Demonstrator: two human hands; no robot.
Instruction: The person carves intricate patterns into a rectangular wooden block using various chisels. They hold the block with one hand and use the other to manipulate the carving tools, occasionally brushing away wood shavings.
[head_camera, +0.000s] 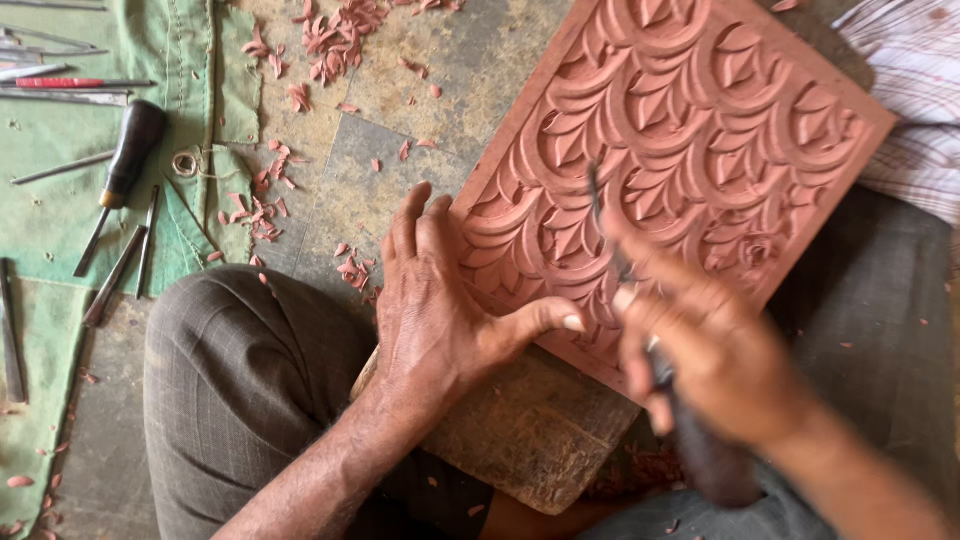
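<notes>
A reddish carved wooden panel (690, 130) with a repeating arch-and-leaf relief lies tilted over a rough wooden block (530, 430). My left hand (440, 300) rests flat on the panel's lower left edge, fingers apart and thumb stretched out to the right, holding nothing. My right hand (700, 350), blurred, is closed around a carving chisel (610, 235); its dark handle sticks out below the hand and its thin blade points up onto the carving.
A green cloth (60, 200) at the left carries several chisels, one with a dark handle (130, 150). Reddish wood chips (330, 40) litter the stone floor. My trousered knee (250, 380) is at the lower left. Striped fabric (910, 90) lies at the upper right.
</notes>
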